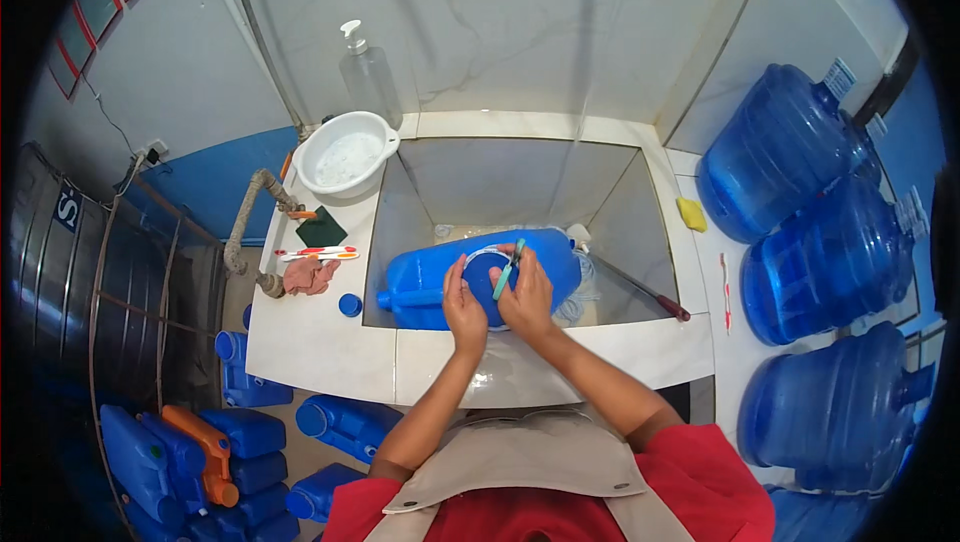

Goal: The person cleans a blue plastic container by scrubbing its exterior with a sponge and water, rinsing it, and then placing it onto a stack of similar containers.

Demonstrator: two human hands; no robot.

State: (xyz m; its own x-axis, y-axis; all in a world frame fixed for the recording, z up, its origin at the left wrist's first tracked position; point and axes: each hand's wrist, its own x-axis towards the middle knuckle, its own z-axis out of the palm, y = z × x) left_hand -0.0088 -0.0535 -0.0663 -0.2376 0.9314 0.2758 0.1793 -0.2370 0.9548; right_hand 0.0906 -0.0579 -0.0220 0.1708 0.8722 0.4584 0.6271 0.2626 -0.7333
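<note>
A blue plastic jerrycan (420, 264) lies on its side in the tiled basin (525, 174). Above it my left hand (464, 306) is cupped against the left side of a round, dark blue screw cap (481, 277) with a pale rim. My right hand (525, 298) is at the cap's right side and holds a green-handled toothbrush (508, 272) between its fingers. The brush's bristles cannot be made out. A small blue cap (350, 305) lies on the ledge to the left.
On the left ledge are a white basin of suds (346, 156), a pump bottle (371, 81), a green scouring pad (322, 228), toothbrushes and a pink cloth (307, 274). A metal rod (637, 283) leans in the basin. Large blue water bottles (817, 264) line the right side.
</note>
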